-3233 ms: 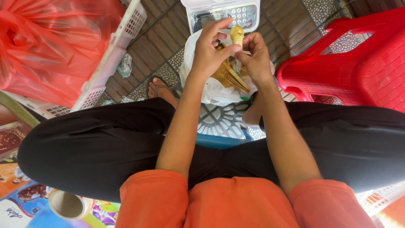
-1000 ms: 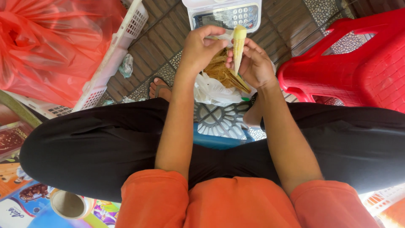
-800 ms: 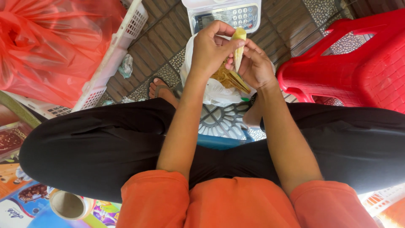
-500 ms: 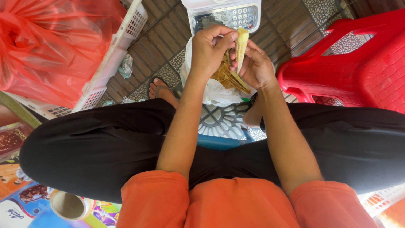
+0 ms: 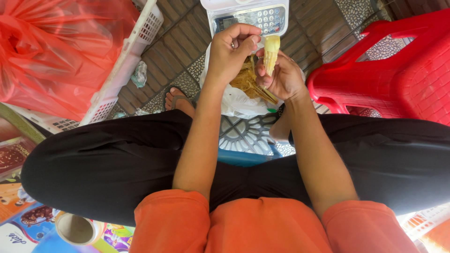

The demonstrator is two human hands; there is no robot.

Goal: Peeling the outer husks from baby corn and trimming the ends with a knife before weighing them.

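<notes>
Tiled floor below; right hand (image 5: 277,77) grips baby corn (image 5: 271,50), left hand's (image 5: 229,54) pinch unclear.

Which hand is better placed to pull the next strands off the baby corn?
Left. The left hand is free, fingertips pinched right beside the baby corn, while the right hand has its grip on the cob, holding it upright.

Both hands (image 5: 255,65) raised, fingers curled
</notes>
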